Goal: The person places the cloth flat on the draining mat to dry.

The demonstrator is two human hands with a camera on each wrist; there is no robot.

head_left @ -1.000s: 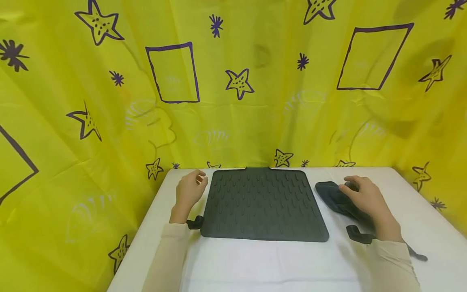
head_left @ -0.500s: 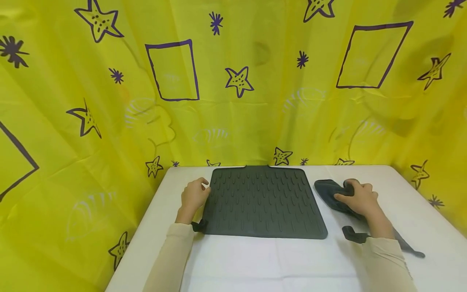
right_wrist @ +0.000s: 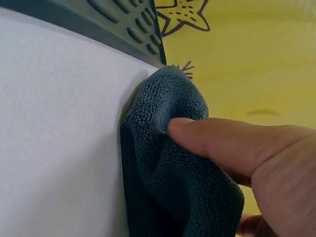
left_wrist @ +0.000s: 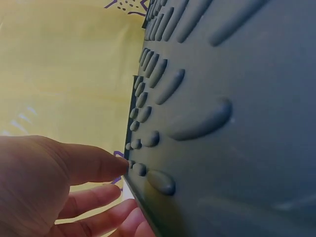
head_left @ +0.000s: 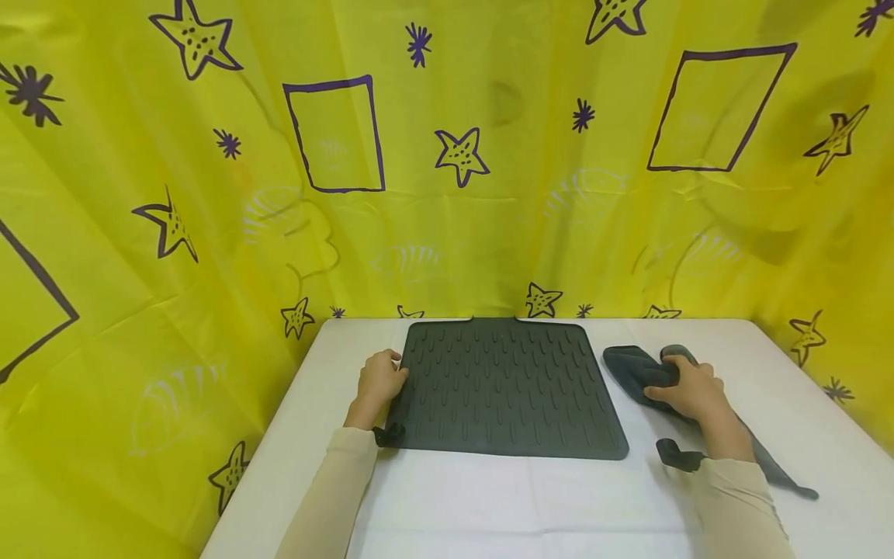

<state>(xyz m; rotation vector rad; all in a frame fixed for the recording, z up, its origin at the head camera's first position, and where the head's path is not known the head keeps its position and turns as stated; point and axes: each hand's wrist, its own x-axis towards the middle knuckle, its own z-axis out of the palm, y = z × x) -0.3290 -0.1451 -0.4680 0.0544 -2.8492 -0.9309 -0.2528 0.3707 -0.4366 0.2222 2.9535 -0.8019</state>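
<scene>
A dark grey dish drying mat [head_left: 503,392] with raised oblong ribs and a lip at its far side lies in the middle of the white table. My left hand [head_left: 380,380] holds its left edge; in the left wrist view the thumb [left_wrist: 98,165] touches the rim while the fingers curl below it, their tips partly hidden. To the right of the mat lies a crumpled dark blue-grey fluffy cleaning cloth [head_left: 628,371]. My right hand [head_left: 694,392] pinches a fold of this cloth [right_wrist: 168,108], thumb on the near face, the other fingers mostly hidden behind.
The white tabletop [head_left: 475,505] extends in front of the mat and around the cloth. A yellow curtain [head_left: 447,233] printed with stars and squares hangs behind and along both sides. Black camera mounts [head_left: 677,456] stick out at both wrists.
My left hand has moved right and toward me, onto the mat's edge. My right hand has come down on the cloth and grips it, raising a fold. The mat lies where it was.
</scene>
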